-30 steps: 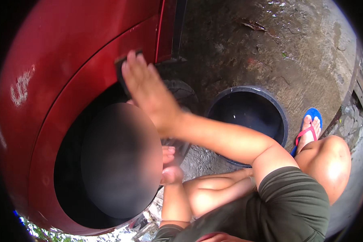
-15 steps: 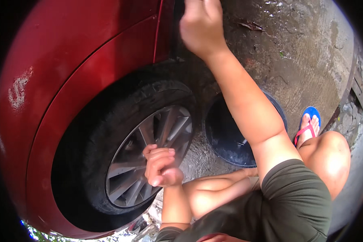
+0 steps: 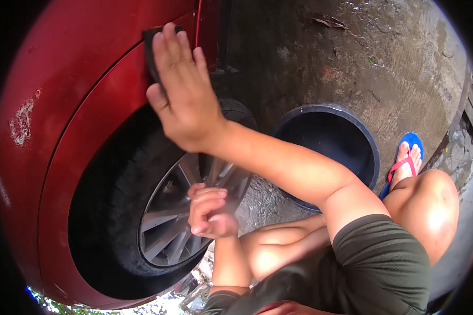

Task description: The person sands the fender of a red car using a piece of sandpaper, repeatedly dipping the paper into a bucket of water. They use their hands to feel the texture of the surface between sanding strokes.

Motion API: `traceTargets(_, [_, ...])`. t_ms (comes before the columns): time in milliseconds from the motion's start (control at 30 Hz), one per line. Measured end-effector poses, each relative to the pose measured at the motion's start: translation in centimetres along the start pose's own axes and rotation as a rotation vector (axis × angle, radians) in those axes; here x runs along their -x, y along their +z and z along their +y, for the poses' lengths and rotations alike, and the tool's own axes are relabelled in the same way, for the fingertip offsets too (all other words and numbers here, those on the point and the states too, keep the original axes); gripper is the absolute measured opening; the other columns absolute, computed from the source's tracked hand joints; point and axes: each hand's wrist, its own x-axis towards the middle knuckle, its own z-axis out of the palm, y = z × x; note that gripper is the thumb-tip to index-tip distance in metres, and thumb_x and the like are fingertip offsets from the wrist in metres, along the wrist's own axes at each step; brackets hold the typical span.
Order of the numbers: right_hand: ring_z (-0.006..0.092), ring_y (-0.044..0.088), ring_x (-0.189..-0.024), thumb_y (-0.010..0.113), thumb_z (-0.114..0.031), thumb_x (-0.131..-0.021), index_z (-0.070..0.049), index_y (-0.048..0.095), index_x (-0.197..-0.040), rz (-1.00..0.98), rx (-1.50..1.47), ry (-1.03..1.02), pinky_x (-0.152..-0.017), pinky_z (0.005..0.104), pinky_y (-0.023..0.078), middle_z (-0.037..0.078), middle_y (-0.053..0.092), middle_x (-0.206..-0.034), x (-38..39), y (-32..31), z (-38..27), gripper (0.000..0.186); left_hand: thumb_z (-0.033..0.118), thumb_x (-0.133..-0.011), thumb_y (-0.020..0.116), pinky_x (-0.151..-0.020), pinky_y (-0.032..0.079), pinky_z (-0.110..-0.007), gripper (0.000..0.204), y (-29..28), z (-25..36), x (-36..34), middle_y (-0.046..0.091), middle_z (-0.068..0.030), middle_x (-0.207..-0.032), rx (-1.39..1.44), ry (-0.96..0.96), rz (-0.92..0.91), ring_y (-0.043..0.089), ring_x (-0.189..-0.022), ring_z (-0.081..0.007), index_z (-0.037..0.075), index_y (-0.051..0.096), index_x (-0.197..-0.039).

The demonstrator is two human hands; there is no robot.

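My right hand [image 3: 186, 92] lies with its fingers stretched along a thin dark pad [image 3: 150, 50], holding it flat against the red car panel [image 3: 110, 84] above the wheel arch. Most of the pad is hidden under the fingers. Lower down, my left hand [image 3: 210, 212] hovers in front of the wheel rim [image 3: 178, 239], loosely curled, with a gap between thumb and fingers and nothing visible in it. The black tyre [image 3: 126, 210] sits within the arch behind it.
A dark round tub [image 3: 370, 136] stands on the wet concrete ground [image 3: 404, 79], right of the wheel and partly behind my right forearm. My foot in a blue flip-flop [image 3: 412, 139] rests beside it. A pale scuff [image 3: 23, 121] marks the car's body at far left.
My right hand has swung left and down from the top edge onto the car panel, and the dark pad now shows under it. My left hand has barely moved.
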Motion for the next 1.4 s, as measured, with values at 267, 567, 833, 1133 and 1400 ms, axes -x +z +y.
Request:
traceTargets(267, [0.0479, 0.016, -0.160, 0.057, -0.026, -0.101, 0.001, 0.025, -0.165, -0.023, -0.009, -0.040, -0.125, 0.0634, 0.012, 0.027, 0.020, -0.172, -0.5, 0.3, -1.5, 0.077, 0.062, -0.111, 0.013, -0.096, 0.049, -0.047, 0.080, 0.9, -1.1, -1.3, 0.063, -0.0116, -0.070, 0.093, -0.003, -0.004, 0.061, -0.071, -0.0257, 0.005, 0.055, -0.074])
traceTargets(567, [0.0466, 0.033, -0.151, 0.052, -0.016, -0.103, 0.006, 0.039, -0.155, 0.179, -0.128, -0.053, -0.124, 0.0553, 0.025, 0.028, 0.037, -0.162, -7.4, -3.5, 0.9, 0.058, 0.059, -0.112, 0.013, -0.091, 0.048, -0.048, 0.080, -0.4, -1.5, -0.6, 0.068, -0.0104, -0.069, 0.011, 0.004, 0.008, 0.067, -0.065, -0.0252, 0.006, 0.056, -0.071])
traceTargets(833, [0.0455, 0.038, -0.148, 0.065, -0.015, -0.094, -0.004, 0.050, -0.151, 0.060, -0.021, -0.262, -0.121, 0.0616, 0.027, 0.022, 0.048, -0.154, -0.5, -1.5, 0.2, 0.060, 0.058, -0.113, 0.014, -0.093, 0.046, -0.048, 0.077, 0.2, -1.2, -1.2, 0.064, -0.0100, -0.064, 0.042, 0.019, 0.012, 0.062, -0.063, -0.0226, 0.007, 0.055, -0.071])
traceTargets(1133, [0.0459, 0.029, -0.154, 0.051, -0.027, -0.106, -0.003, 0.045, -0.156, -0.009, -0.115, -0.215, -0.122, 0.0614, 0.019, 0.021, 0.043, -0.161, 0.3, -0.1, -1.7, 0.056, 0.059, -0.112, 0.014, -0.090, 0.049, -0.048, 0.081, 0.5, -1.8, -0.8, 0.069, -0.0104, -0.067, -0.004, 0.006, 0.024, 0.068, -0.065, -0.0257, 0.006, 0.057, -0.069])
traceTargets(1400, [0.0473, 0.030, -0.153, 0.048, -0.022, -0.108, 0.001, 0.042, -0.157, 0.016, -0.081, -0.134, -0.124, 0.0559, 0.021, 0.023, 0.045, -0.159, 0.6, -0.4, -2.2, 0.055, 0.061, -0.112, 0.014, -0.094, 0.046, -0.049, 0.081, 0.8, -2.0, -1.2, 0.066, -0.0104, -0.066, 0.032, 0.006, 0.001, 0.064, -0.063, -0.0241, 0.006, 0.057, -0.070])
